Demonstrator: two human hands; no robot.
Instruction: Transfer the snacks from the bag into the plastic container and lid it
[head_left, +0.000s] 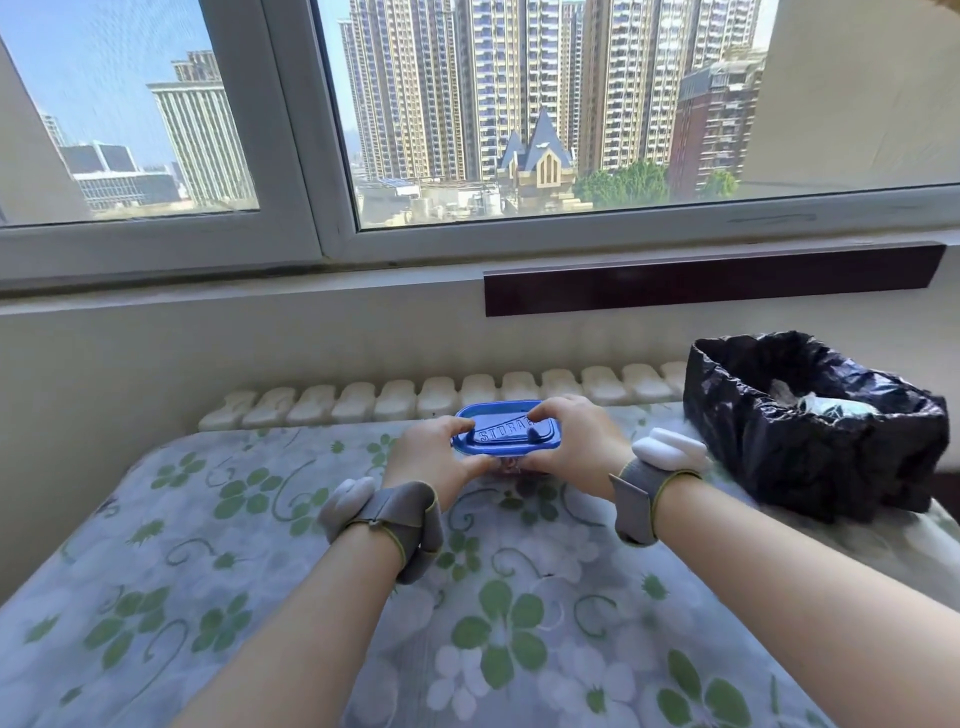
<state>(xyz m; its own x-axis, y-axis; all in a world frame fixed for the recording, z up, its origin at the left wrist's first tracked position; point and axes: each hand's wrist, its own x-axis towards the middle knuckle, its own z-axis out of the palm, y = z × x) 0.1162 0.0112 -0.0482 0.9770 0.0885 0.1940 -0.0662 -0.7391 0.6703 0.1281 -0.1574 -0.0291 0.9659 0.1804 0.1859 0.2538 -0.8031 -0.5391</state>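
Both forearms reach forward over the surface (156, 597), which is covered by a cloth with green flowers. At the far right on this surface stands a bin lined with a black bag (810, 431), and some crumpled pale things lie inside it. Behind the surface a white radiator (395, 397) runs along the wall under the window (291, 156).

At the far middle of the surface sits the plastic container (511, 464), mostly hidden by the hands, with the blue lid (506, 434) lying on top of it. The left hand (431, 457) holds the left end, its fingers curled over the lid top and the thumb below at the near edge. The right hand (569, 441) holds the right end in the same way, fingers on the lid and thumb beneath. Each wrist carries a grey strap with a white device (670, 449). Something dark reddish shows through the container wall between the thumbs; I cannot tell what it is.
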